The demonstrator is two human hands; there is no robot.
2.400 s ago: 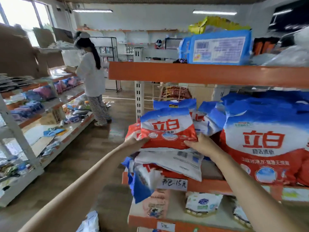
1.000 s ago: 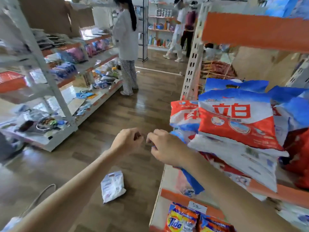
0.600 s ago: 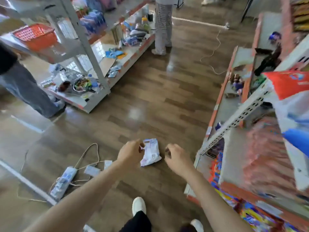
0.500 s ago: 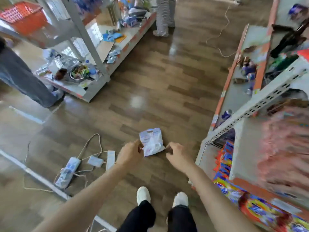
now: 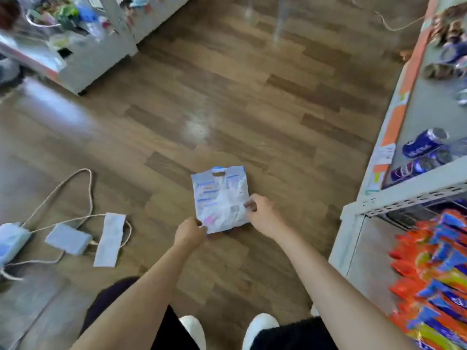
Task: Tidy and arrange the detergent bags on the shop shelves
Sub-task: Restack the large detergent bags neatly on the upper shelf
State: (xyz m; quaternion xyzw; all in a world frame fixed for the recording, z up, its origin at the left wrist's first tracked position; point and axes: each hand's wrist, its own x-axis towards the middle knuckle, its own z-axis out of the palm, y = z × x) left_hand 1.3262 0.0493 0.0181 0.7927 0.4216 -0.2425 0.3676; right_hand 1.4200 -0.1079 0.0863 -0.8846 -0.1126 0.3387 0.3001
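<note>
pale, crinkled plastic is what both hands are after: a small white detergent bag (image 5: 220, 200) lies flat on the wooden floor (image 5: 227, 97) in the aisle, printed back upward, its cut-out carry handle at the far end, away from the person. the left hand (image 5: 190, 233) pinches the near left corner and the right hand (image 5: 261, 214) pinches the right edge, fingers curled onto the film, so both are grasping the bag rather than merely touching it. taking it at two points looks sensible, since a soft pouch like this sags and its contents shift if lifted by one corner. it seems not yet clear of the floor, though the blur makes that hard to judge.

the bag looks thin, glossy and slack, only partly filled, with faint blue and pink print. the floor is smooth brown laminate with a sheen. to the right stands a grey metal shelf unit (image 5: 404, 195) with an orange edge strip and perforated rails; its bottom tier holds bright orange and blue detergent packs (image 5: 434, 274), stiff and shiny, so the fallen bag probably belongs somewhere on these shelves. on the tier above lie blue cans (image 5: 424, 145) on their sides. to the left, a cord (image 5: 83, 193) loops across the floor.
</note>
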